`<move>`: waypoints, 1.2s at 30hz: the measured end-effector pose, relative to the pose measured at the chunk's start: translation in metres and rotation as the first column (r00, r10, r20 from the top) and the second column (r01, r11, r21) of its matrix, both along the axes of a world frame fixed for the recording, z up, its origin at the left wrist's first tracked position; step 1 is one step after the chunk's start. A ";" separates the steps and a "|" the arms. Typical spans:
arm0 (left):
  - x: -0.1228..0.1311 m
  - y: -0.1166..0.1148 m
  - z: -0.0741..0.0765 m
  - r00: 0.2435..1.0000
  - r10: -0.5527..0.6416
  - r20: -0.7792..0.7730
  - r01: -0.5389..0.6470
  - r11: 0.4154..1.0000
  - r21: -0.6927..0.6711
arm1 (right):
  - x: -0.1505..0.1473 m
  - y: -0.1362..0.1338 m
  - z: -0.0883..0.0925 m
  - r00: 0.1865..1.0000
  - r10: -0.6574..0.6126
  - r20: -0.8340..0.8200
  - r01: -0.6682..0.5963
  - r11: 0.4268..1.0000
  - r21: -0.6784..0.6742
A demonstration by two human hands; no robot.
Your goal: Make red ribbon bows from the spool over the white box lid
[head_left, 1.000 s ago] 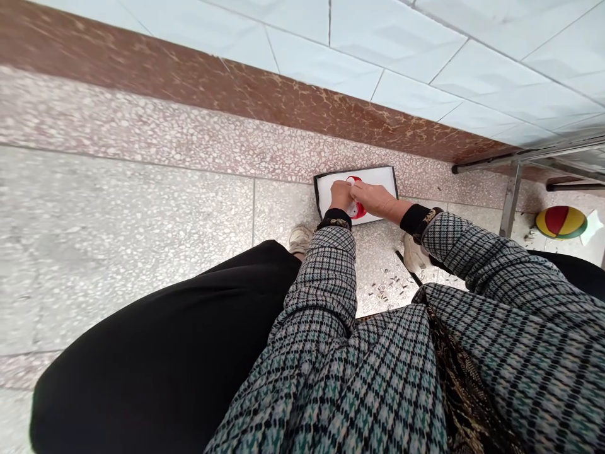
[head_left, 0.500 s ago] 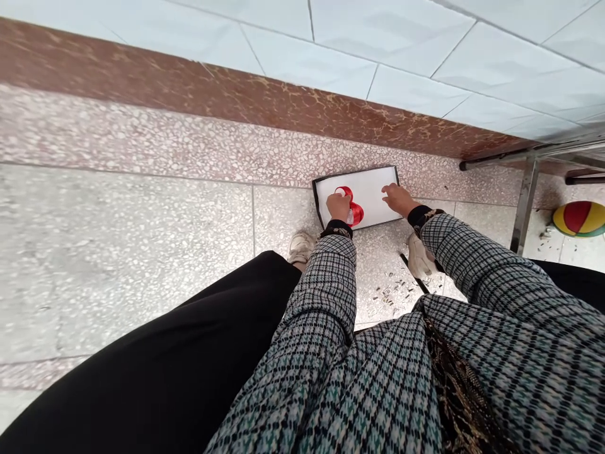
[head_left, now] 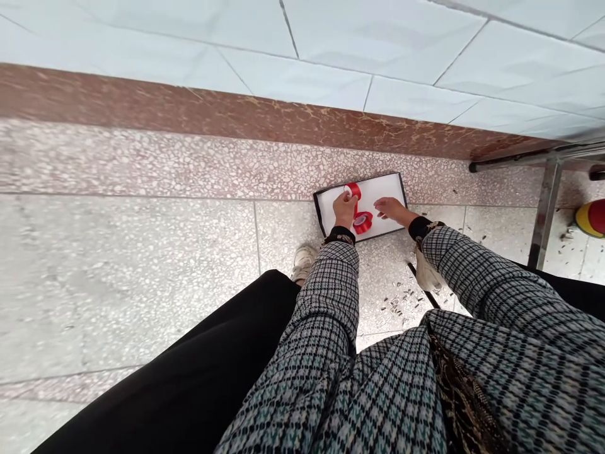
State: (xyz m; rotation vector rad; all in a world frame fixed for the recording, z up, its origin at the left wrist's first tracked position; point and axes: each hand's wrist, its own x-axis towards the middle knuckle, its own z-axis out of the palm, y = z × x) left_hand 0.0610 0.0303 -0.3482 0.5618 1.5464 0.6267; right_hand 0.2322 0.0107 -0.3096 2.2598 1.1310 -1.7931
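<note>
A shallow white-lined box with dark edges (head_left: pixel 380 185) rests on the floor between my feet. My left hand (head_left: pixel 343 210) is over its left half, fingers closed on a roll of red ribbon (head_left: pixel 354 189). A second roll of red ribbon (head_left: pixel 363 222) lies in the box just below, with a red strip between the two rolls. My right hand (head_left: pixel 391 209) hovers above the right half of the box. Its fingers are apart and nothing shows in them.
Beyond the box runs a brown marble skirting (head_left: pixel 283 117) under a pale tiled wall (head_left: pixel 331 38). To the right stand a metal frame leg (head_left: pixel 547 205) and a colourful ball (head_left: pixel 593 218). Small dark husk-like bits (head_left: pixel 401 304) litter the floor near my right shoe (head_left: pixel 428 271).
My left hand has lifted and turned, showing more of the ribbon rolls, which are now farther apart. My right hand has moved left, toward the rolls. The view has shifted slightly.
</note>
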 end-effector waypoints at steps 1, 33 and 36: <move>0.000 0.002 0.006 0.999 0.040 0.035 -0.041 0.999 0.023 | 0.000 0.009 0.005 0.999 -0.048 -0.009 0.049 0.998 0.050; -0.056 0.024 0.368 0.685 -0.644 0.341 0.356 0.704 0.614 | 0.026 0.024 0.354 0.906 0.228 -0.356 0.176 0.561 0.809; -0.052 0.019 0.368 0.664 -0.625 0.410 0.337 0.740 0.583 | 0.029 0.027 0.353 0.943 0.180 -0.279 0.150 0.520 0.841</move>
